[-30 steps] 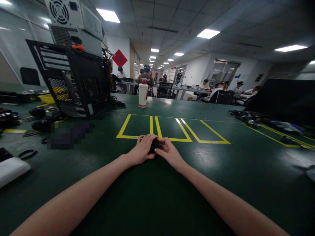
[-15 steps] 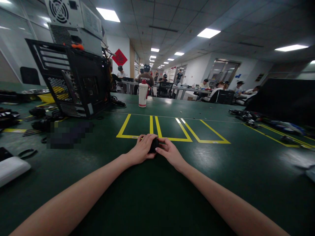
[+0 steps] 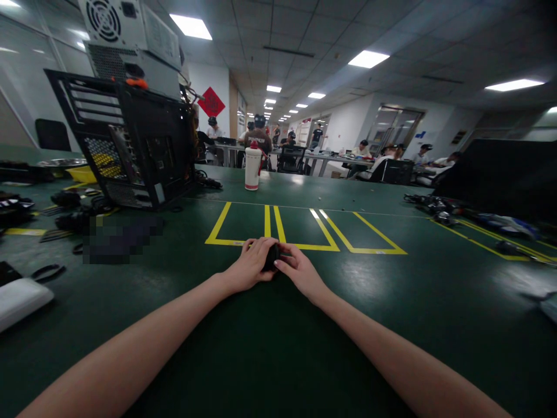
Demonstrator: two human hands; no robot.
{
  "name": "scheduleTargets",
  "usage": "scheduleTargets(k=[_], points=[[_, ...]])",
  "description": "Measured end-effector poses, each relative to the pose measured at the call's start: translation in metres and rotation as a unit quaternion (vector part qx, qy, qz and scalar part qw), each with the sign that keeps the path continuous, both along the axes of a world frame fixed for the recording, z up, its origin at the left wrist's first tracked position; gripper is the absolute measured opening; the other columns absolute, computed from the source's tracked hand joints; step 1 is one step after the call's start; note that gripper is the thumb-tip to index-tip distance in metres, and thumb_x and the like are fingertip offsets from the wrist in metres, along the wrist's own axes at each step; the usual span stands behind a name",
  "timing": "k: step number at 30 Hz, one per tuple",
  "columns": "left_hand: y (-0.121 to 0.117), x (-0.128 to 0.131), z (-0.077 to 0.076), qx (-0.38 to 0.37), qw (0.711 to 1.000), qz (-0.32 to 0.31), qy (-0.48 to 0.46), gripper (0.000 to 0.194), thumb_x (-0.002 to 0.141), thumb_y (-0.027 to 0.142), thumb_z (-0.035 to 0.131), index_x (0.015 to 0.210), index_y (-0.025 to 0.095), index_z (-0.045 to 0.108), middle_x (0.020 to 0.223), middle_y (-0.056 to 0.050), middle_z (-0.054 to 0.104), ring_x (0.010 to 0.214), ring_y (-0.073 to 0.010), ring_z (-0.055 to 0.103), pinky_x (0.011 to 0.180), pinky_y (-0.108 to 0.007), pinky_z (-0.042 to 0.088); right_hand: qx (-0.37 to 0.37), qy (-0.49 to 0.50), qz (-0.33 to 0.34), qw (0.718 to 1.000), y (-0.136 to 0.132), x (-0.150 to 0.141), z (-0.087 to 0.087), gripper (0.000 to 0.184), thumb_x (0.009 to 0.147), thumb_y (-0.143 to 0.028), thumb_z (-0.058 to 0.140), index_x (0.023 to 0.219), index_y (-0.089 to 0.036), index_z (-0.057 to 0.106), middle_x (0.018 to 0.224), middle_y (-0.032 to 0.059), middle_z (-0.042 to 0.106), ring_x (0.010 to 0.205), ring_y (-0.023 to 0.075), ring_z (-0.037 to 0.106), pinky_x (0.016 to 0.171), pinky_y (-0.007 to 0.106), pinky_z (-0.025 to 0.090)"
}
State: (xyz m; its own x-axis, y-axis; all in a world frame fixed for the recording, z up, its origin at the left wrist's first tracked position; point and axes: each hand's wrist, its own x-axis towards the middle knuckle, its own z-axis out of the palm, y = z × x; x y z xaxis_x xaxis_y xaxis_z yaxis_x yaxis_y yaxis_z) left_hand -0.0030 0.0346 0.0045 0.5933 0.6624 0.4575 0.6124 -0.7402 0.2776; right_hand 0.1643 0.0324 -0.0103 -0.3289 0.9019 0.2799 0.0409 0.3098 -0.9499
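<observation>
Between my two hands is a small black round object (image 3: pixel 272 258); its kind cannot be made out, as fingers cover much of it. My left hand (image 3: pixel 252 262) wraps around it from the left, fingers over the top and thumb beneath. On the other side, my right hand (image 3: pixel 300 270) pinches its right face with thumb and fingertips. Both hands are low over the green tabletop (image 3: pixel 261 348), just at the near edge of the yellow tape outlines (image 3: pixel 304 247).
A black computer case (image 3: pixel 130 139) with grey power supplies (image 3: pixel 134 40) on top stands back left. Beyond the tape is a white bottle (image 3: pixel 252 167). Cables (image 3: pixel 78 217) and a white object (image 3: pixel 24 299) lie left; a dark screen (image 3: pixel 500 180) and metal parts (image 3: pixel 439 212) sit right.
The black object seems slightly turned between my fingers. Both hands stay in nearly the same place.
</observation>
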Motion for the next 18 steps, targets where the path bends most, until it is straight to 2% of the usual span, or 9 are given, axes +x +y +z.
scheduleTargets(k=[10,18], points=[[-0.0032,-0.0016,0.0046,-0.003,1.0,-0.003,0.003,0.056,0.074,0.024,0.053,0.121,0.02,0.024,0.117,-0.01,0.041,0.109,-0.0241,0.039,0.094,-0.043,0.025,0.012,0.022,0.014,1.0,-0.0064,-0.0022,0.005,0.021,0.073,-0.021,0.055,0.093,-0.023,0.049,0.097,0.0004,0.05,0.096,0.0158,0.054,0.086,0.033,0.044],[-0.0042,-0.002,0.006,-0.015,1.0,-0.003,0.007,0.058,0.073,0.023,0.054,0.122,0.019,0.023,0.118,-0.01,0.04,0.109,-0.0232,0.039,0.095,-0.043,0.024,0.003,-0.014,0.007,1.0,-0.0048,-0.0011,0.0061,0.031,0.074,-0.021,0.054,0.104,-0.022,0.047,0.108,0.0037,0.05,0.103,0.0177,0.05,0.09,0.036,0.041]])
